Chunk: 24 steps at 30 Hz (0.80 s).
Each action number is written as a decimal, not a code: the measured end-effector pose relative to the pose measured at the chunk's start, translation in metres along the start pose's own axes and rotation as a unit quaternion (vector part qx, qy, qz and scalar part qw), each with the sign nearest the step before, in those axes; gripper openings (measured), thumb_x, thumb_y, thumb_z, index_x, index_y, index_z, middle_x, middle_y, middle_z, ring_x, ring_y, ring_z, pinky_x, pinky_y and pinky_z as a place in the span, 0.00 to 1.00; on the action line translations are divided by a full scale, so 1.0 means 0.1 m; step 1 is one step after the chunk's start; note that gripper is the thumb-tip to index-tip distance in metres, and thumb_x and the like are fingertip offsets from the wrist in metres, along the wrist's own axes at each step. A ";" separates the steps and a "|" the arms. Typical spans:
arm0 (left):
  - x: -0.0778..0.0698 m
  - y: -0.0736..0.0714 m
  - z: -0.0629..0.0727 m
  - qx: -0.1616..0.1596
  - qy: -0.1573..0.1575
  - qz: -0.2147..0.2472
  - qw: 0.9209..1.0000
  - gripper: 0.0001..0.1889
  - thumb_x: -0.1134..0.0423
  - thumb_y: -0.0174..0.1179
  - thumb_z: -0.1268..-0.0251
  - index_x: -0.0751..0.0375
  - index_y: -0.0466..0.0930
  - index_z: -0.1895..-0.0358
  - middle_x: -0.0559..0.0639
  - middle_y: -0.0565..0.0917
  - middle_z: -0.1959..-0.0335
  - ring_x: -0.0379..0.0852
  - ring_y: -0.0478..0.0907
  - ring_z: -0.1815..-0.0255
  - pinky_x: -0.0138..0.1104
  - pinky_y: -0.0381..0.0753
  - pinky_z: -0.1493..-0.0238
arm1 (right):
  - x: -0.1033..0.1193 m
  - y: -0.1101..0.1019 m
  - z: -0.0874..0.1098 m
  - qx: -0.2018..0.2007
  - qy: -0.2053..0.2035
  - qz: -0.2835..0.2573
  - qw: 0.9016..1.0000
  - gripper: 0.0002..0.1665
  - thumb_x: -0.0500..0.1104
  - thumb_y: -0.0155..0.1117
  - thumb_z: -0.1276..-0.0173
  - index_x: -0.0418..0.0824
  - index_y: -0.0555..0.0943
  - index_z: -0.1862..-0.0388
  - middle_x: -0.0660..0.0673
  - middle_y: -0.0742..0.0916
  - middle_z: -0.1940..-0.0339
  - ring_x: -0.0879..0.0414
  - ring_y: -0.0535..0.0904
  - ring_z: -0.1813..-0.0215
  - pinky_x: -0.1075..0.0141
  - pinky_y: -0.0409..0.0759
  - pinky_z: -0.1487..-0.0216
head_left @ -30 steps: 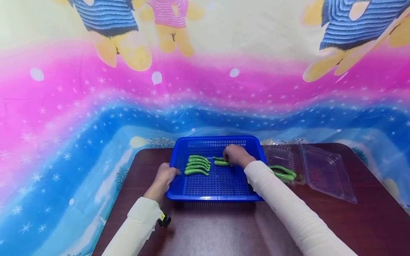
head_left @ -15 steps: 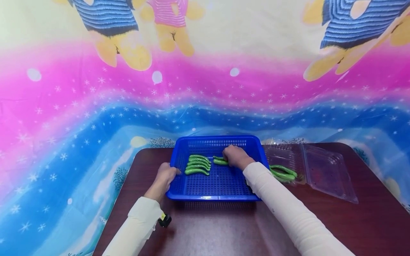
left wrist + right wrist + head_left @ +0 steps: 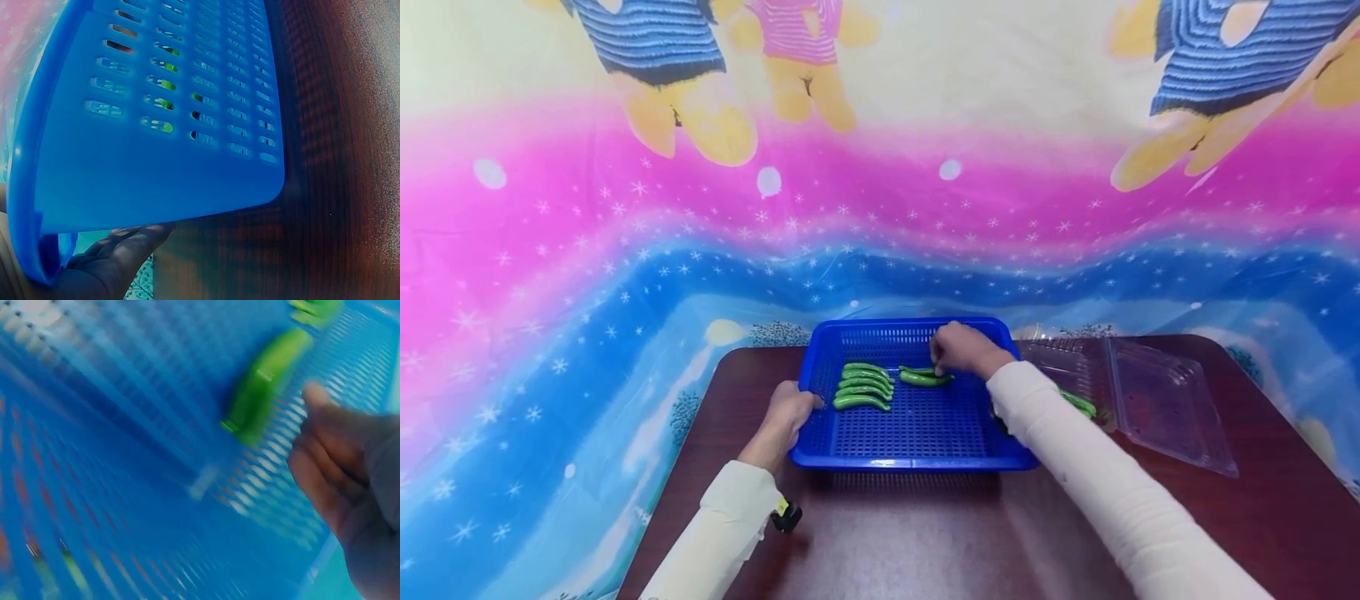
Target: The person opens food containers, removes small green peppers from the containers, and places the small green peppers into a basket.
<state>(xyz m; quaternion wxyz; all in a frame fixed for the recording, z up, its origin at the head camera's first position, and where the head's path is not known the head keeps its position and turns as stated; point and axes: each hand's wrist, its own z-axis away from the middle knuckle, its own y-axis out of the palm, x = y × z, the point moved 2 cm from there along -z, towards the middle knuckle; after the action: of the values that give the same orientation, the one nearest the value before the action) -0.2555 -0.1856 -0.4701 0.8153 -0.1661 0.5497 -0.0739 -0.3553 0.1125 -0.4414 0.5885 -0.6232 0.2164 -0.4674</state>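
In the head view, a blue plastic basket (image 3: 917, 463) with slotted walls stands on the table. My left hand (image 3: 788, 413) grips its left rim; the left wrist view shows that hand (image 3: 112, 265) at the rim's corner, fingers under it. Several slim, curved green vegetables (image 3: 861, 388) lie in a row on the basket's left side. Two more green vegetables (image 3: 925, 378) lie side by side toward the back right. Just above these is my right hand (image 3: 966, 348). In the blurred right wrist view, that hand (image 3: 350, 469) has loosely bent fingers and holds nothing.
To the right is a clear plastic clamshell box (image 3: 1165, 404), its lid folded out; more green vegetables (image 3: 1078, 403) in it are partly hidden by my right sleeve (image 3: 1067, 467). The dark brown table (image 3: 910, 542) meets a printed cloth (image 3: 880, 208) at the back.
My right hand has let go of the green vegetable, lifted and moved slightly right. The vegetable lies more exposed in the basket. My left hand keeps its place on the rim.
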 end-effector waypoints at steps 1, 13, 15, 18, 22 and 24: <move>0.00 0.00 0.00 0.001 -0.001 -0.001 1.000 0.22 0.76 0.54 0.37 0.78 0.73 0.39 0.74 0.81 0.42 0.67 0.84 0.46 0.57 0.84 0.43 | -0.03 -0.09 0.02 0.010 -0.011 -0.021 1.000 0.04 0.38 0.76 0.39 0.41 0.88 0.65 0.48 0.90 0.66 0.56 0.84 0.64 0.60 0.86 0.57; -0.02 0.01 -0.01 0.000 -0.008 -0.008 1.000 0.22 0.75 0.54 0.36 0.77 0.73 0.38 0.73 0.81 0.40 0.66 0.82 0.44 0.59 0.81 0.40 | -0.80 -1.10 0.77 0.110 0.037 -0.153 0.981 0.18 0.48 0.61 0.23 0.34 0.84 0.51 0.40 0.88 0.64 0.49 0.84 0.64 0.56 0.86 0.65; -0.02 0.00 -0.01 0.000 -0.007 -0.008 1.000 0.22 0.76 0.53 0.36 0.78 0.72 0.38 0.73 0.80 0.40 0.66 0.82 0.44 0.60 0.81 0.39 | -0.99 -1.13 0.91 0.113 0.059 -0.153 0.980 0.17 0.45 0.59 0.23 0.32 0.83 0.50 0.41 0.87 0.65 0.49 0.84 0.63 0.57 0.87 0.63; -0.02 0.00 -0.01 -0.001 -0.005 -0.008 1.000 0.23 0.76 0.53 0.37 0.78 0.72 0.38 0.73 0.80 0.39 0.67 0.81 0.43 0.60 0.81 0.39 | -1.25 -1.06 1.10 0.126 0.089 -0.158 0.975 0.14 0.39 0.57 0.24 0.27 0.81 0.51 0.40 0.87 0.65 0.49 0.84 0.63 0.56 0.87 0.59; -0.01 0.01 -0.03 -0.001 -0.007 -0.009 1.000 0.23 0.76 0.54 0.37 0.78 0.72 0.38 0.73 0.80 0.39 0.66 0.82 0.44 0.59 0.81 0.39 | -1.44 -0.82 1.27 0.159 0.108 -0.153 0.969 0.13 0.35 0.61 0.29 0.26 0.79 0.51 0.41 0.86 0.64 0.52 0.83 0.63 0.58 0.87 0.58; 0.00 0.01 -0.04 -0.003 -0.010 -0.009 1.000 0.22 0.76 0.54 0.37 0.77 0.73 0.38 0.72 0.81 0.40 0.65 0.82 0.44 0.58 0.81 0.39 | -1.49 -0.70 1.32 0.166 0.109 -0.140 0.970 0.13 0.34 0.64 0.32 0.26 0.78 0.53 0.41 0.86 0.65 0.52 0.82 0.64 0.60 0.86 0.61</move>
<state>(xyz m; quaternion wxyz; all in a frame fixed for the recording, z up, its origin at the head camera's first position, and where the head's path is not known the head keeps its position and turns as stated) -0.2590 -0.1854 -0.4715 0.8194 -0.1744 0.5405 -0.0779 -0.3340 0.3199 -0.4076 0.5849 -0.4863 0.1091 -0.6399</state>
